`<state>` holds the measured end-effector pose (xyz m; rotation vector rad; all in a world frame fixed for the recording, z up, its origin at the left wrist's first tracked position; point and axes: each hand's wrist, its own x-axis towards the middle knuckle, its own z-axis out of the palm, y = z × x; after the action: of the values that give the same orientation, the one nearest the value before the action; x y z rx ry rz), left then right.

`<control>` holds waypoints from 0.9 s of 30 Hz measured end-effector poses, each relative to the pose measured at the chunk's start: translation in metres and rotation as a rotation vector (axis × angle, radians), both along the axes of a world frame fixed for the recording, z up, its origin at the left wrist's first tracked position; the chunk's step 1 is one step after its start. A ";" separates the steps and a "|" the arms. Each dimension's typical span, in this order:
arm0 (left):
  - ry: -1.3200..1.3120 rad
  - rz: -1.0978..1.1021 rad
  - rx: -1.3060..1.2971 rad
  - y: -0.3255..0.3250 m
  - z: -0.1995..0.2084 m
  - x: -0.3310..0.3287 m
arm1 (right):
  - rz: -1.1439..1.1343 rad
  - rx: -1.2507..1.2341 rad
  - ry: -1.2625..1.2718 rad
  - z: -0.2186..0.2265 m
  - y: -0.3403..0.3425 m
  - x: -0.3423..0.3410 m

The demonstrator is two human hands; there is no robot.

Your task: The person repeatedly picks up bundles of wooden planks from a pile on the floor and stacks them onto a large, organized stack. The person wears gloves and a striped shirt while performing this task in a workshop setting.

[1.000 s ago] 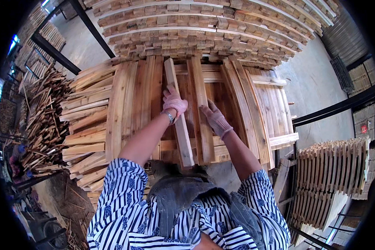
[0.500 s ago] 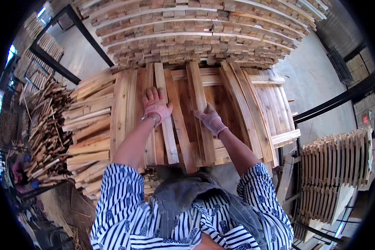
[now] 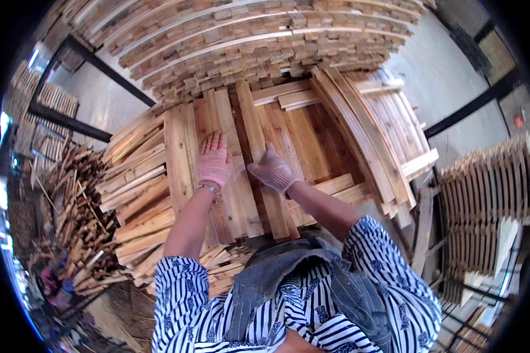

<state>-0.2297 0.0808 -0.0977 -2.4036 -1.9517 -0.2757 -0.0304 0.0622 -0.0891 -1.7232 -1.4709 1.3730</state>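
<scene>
while resting the left hand [image 3: 216, 165] flat on the pale boards [image 3: 239, 182], stretches its fingers out straight, nearly together and clamped on nothing, and points them away from the dark apron [image 3: 265, 276]. lays the right hand [image 3: 274, 170] over a long narrow board [image 3: 251, 120], reaching one digit leftward across its upper face. cannot tell the hold of the other fingers, partly hidden from above.

has that board lying lengthwise just right of the pale boards, with a darker strip between. shows farther right a bed of brown boards [image 3: 306, 141] and, past it, several long boards [image 3: 353, 129] set side by side at a slant. has at the left a layer of shorter planks [image 3: 138, 194], turned crosswise with ends jutting out.

wears pale pink gloves on both hands, a metallic band [image 3: 206, 187] at the left wrist and blue-and-white striped sleeves [image 3: 179, 300].

faces a broad timber stack [image 3: 247, 47] close against the far side of the work. has a heap of loose sticks [image 3: 79, 206] well off to the left, near a black metal frame [image 3: 70, 120], and a stack of slats [image 3: 483, 188] to the right.
</scene>
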 end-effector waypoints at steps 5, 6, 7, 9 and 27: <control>-0.101 0.003 0.067 0.000 -0.003 0.003 | 0.186 0.114 -0.207 0.015 -0.007 -0.014; -0.071 0.022 0.021 -0.002 -0.002 0.004 | 0.175 0.145 -0.207 0.019 -0.007 -0.010; -0.074 0.017 0.005 -0.002 0.000 0.004 | 0.155 0.183 -0.211 0.022 -0.006 0.002; -0.061 -0.015 0.030 -0.002 0.003 0.005 | 0.175 0.098 -0.129 0.022 0.002 0.032; -0.300 0.211 -0.215 0.010 0.031 0.061 | -0.165 0.703 -1.189 0.073 0.001 0.264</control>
<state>-0.1683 0.0911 -0.0668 -2.3633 -2.4619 -0.4639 0.2331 0.0629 -0.0160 -2.0909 -1.9179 -0.4417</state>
